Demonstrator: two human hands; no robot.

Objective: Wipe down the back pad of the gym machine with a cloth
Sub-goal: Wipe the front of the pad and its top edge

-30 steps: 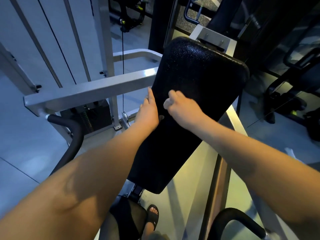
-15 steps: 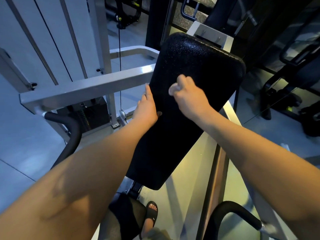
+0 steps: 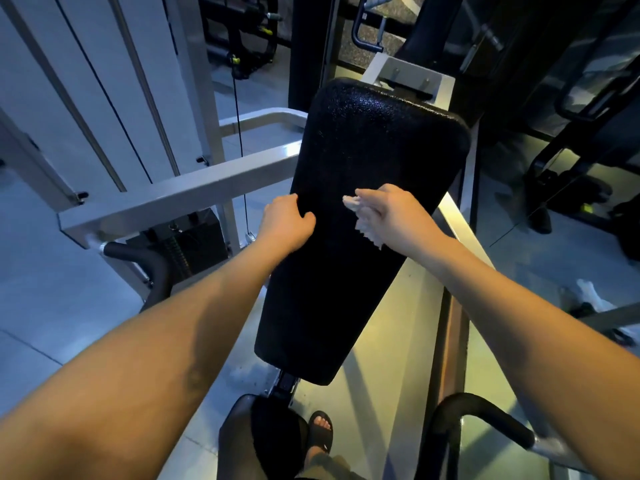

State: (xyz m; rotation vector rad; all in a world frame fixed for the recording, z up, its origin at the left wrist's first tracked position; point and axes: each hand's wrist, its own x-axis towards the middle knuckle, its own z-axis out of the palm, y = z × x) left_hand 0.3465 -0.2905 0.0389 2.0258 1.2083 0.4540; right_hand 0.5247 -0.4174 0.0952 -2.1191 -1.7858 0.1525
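Wiping is in progress. My right grip is closed on the bunched cloth, held against the middle of the back pad. My left grip clamps the pad's left edge, thumb on its face. Cleaned zones cannot be identified; I judge that the top and bottom remain. Compared with the earlier frame, the left fingers, formerly straight, now curl, and more cloth shows.
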